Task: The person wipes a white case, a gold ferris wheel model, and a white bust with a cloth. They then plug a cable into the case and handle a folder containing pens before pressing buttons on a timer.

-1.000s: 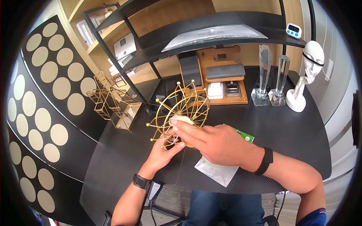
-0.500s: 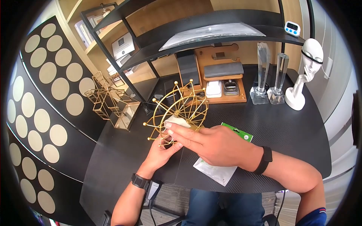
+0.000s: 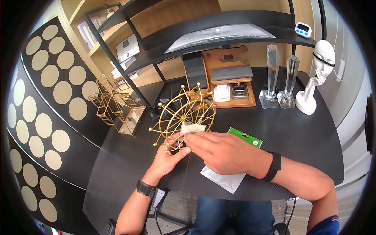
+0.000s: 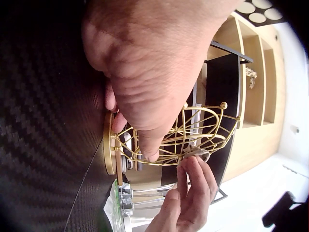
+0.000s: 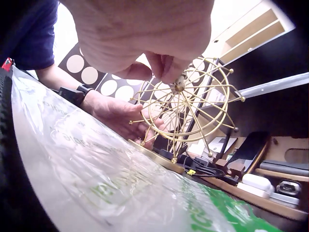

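A gold wire wheel ornament (image 3: 169, 127) with ball tips stands on the black desk, its round base (image 4: 110, 150) visible in the left wrist view. My left hand (image 3: 165, 160) grips its lower part, thumb toward the front. My right hand (image 3: 231, 153) pinches a folded whitish cloth (image 3: 192, 128) against the near side of the wheel. In the right wrist view the right fingers are at the wheel's hub (image 5: 179, 88), and the left hand (image 5: 116, 112) is low beside the base.
A green and white plastic packet (image 3: 225, 180) lies under my right hand. A gold geometric ornament (image 3: 127, 117) stands at the left. Behind are a wooden organizer (image 3: 235, 103), crystal trophies (image 3: 269, 100) and a white head sculpture (image 3: 307, 103), below a black shelf (image 3: 235, 19).
My right hand and the cloth have moved slightly right on the wheel, and more of the cloth shows above the fingers. The left hand keeps its hold.
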Available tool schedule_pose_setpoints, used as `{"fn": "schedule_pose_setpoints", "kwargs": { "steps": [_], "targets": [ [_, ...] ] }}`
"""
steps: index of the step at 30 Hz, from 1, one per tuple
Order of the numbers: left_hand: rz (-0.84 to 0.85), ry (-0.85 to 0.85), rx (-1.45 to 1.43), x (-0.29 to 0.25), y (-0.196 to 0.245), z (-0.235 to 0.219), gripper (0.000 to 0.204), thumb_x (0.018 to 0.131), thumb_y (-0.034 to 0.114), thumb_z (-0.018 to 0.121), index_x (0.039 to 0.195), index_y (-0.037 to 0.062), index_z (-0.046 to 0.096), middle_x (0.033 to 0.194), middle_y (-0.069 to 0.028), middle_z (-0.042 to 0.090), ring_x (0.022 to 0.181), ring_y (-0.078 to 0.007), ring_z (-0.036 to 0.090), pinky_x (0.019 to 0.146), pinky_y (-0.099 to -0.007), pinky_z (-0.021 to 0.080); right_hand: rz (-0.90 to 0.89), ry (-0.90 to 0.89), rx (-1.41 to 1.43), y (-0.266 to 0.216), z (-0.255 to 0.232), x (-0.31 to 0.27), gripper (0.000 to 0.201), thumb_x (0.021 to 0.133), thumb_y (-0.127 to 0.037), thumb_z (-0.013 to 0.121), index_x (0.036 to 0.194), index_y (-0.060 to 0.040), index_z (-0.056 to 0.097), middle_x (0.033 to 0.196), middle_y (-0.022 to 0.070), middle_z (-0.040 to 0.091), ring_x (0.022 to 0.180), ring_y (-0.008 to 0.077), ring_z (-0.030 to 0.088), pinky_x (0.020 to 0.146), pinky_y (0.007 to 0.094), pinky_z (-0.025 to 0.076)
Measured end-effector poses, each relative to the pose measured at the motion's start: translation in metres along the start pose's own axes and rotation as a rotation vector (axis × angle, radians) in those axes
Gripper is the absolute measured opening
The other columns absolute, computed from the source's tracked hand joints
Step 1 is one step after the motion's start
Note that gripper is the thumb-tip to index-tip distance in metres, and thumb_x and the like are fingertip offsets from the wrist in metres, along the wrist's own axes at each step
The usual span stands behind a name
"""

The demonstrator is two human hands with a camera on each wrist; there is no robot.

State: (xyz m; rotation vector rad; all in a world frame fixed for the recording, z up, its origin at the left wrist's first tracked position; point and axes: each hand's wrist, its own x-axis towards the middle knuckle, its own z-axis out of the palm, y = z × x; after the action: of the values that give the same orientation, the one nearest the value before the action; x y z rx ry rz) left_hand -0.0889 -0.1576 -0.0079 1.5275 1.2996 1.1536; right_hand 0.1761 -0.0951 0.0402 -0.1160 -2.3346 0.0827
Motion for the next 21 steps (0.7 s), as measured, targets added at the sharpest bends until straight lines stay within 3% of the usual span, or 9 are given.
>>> {"fn": "schedule_pose_setpoints", "kwargs": {
  "steps": [2, 8, 9, 13, 15, 21],
  "targets": [
    [0.079, -0.020, 0.049, 0.002, -0.002, -0.002, 0.061, 0.098, 0.019, 0.082, 0.151, 0.0032, 0.056, 0.139, -0.0041, 0.067, 0.123, -0.0146, 0.061, 0.107, -0.0346, 0.048, -0.095, 0.063, -0.079, 0.001, 0.004, 0.000, 0.043, 0.090, -0.008, 0.068, 0.131, 0.0052, 0.067, 0.139, 0.0139, 0.065, 0.123, 0.0280, 0.067, 0.101, 0.0409, 0.057],
    [0.050, 0.020, 0.016, 0.001, -0.004, 0.001, 0.062, 0.098, 0.020, 0.083, 0.151, 0.0043, 0.057, 0.142, -0.0041, 0.066, 0.120, -0.0142, 0.061, 0.106, -0.0331, 0.048, -0.013, 0.058, -0.184, 0.002, 0.000, 0.002, 0.047, 0.090, -0.008, 0.068, 0.136, -0.0010, 0.067, 0.142, 0.0097, 0.063, 0.129, 0.0257, 0.063, 0.104, 0.0401, 0.054],
    [0.053, 0.032, 0.028, 0.000, -0.003, 0.002, 0.061, 0.098, 0.020, 0.083, 0.151, 0.0046, 0.057, 0.142, -0.0043, 0.065, 0.117, -0.0139, 0.061, 0.105, -0.0328, 0.048, -0.010, 0.060, -0.124, 0.004, 0.000, 0.002, 0.055, 0.086, -0.005, 0.070, 0.141, -0.0021, 0.063, 0.146, 0.0121, 0.059, 0.129, 0.0285, 0.063, 0.105, 0.0416, 0.054],
    [0.060, 0.023, 0.054, 0.000, 0.000, 0.003, 0.061, 0.099, 0.020, 0.082, 0.152, 0.0048, 0.057, 0.139, -0.0035, 0.067, 0.113, -0.0138, 0.061, 0.104, -0.0326, 0.049, 0.062, 0.035, -0.044, 0.001, -0.006, 0.004, 0.050, 0.090, -0.004, 0.066, 0.139, 0.0019, 0.059, 0.149, 0.0158, 0.054, 0.128, 0.0308, 0.062, 0.103, 0.0406, 0.056],
    [0.018, 0.019, 0.012, -0.001, 0.002, 0.003, 0.060, 0.099, 0.020, 0.081, 0.152, 0.0052, 0.057, 0.135, -0.0024, 0.067, 0.112, -0.0133, 0.062, 0.102, -0.0320, 0.049, 0.060, 0.041, -0.025, 0.004, -0.006, 0.004, 0.067, 0.081, 0.000, 0.072, 0.146, 0.0008, 0.057, 0.152, 0.0183, 0.053, 0.132, 0.0344, 0.062, 0.101, 0.0421, 0.059],
    [0.097, 0.009, 0.071, 0.002, 0.002, 0.003, 0.060, 0.099, 0.020, 0.081, 0.152, 0.0049, 0.057, 0.131, -0.0019, 0.069, 0.111, -0.0128, 0.061, 0.099, -0.0307, 0.050, 0.080, 0.073, -0.023, 0.004, -0.002, 0.000, 0.066, 0.081, 0.000, 0.071, 0.146, 0.0009, 0.058, 0.150, 0.0195, 0.054, 0.130, 0.0352, 0.063, 0.097, 0.0403, 0.061]
  ]
}}
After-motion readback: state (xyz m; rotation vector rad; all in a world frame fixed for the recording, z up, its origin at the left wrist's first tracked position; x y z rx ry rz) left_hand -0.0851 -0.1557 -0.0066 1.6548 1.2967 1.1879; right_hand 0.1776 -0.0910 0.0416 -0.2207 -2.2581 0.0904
